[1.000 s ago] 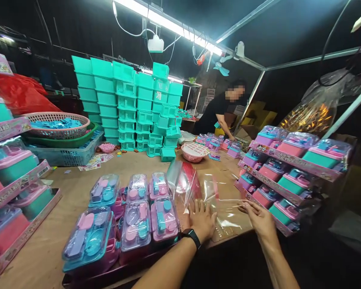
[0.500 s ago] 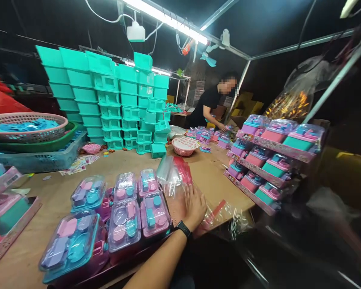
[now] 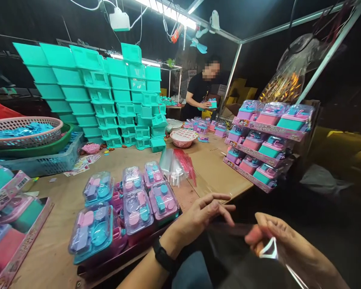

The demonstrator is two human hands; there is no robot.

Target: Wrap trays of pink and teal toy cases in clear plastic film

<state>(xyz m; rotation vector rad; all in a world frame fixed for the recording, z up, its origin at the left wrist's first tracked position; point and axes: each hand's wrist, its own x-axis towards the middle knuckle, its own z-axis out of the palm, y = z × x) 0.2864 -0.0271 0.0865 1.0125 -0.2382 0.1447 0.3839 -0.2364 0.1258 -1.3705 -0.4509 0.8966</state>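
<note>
My left hand (image 3: 209,214), with a black band at the wrist, is over the table's front edge, its fingers stretched and apart. To its right my right hand (image 3: 281,233) is closed with thumb and fingers on a clear plastic bag (image 3: 270,249), whose edge catches the light. A faint, blurred strip spans the gap between the hands; whether my left hand touches it I cannot tell. Left of my left hand, a tray holds several toy sets under clear lids (image 3: 137,210). Beyond lies a pile of clear bags with red strips (image 3: 176,170).
Stacked turquoise boxes (image 3: 90,84) rise at the back left, beside a pink basket (image 3: 52,134) of blue parts. Filled display trays (image 3: 260,150) are piled at the right table edge. A co-worker (image 3: 198,88) stands at the far end holding a turquoise item.
My left hand has left the bag pile and moved right toward the front edge. My right hand has come into view with a clear bag. The co-worker has straightened up.
</note>
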